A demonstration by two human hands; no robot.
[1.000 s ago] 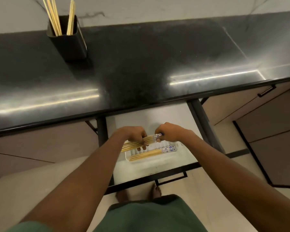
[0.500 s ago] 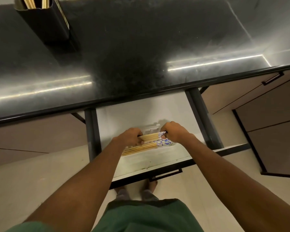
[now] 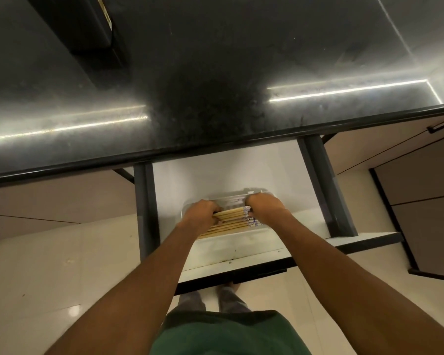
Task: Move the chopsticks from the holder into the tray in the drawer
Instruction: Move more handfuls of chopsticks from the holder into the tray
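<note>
A bundle of wooden chopsticks (image 3: 232,215) with blue-patterned ends lies crosswise in the white tray (image 3: 237,238) inside the open drawer (image 3: 215,175). My left hand (image 3: 201,213) grips the plain ends of the upper chopsticks. My right hand (image 3: 263,207) holds their patterned ends. More chopsticks (image 3: 226,229) rest below them in the tray. The black holder (image 3: 80,24) stands on the counter at the top left; its top is cut off by the frame.
The glossy black countertop (image 3: 215,85) overhangs the drawer's back. Dark drawer rails (image 3: 323,196) run along both sides. Beige cabinet fronts (image 3: 408,175) with black handles stand to the right. My feet and green clothing show below the drawer front.
The view has tilted downward, so the holder has slid to the top edge. Both hands have lowered the held chopsticks into the tray, onto those lying there.
</note>
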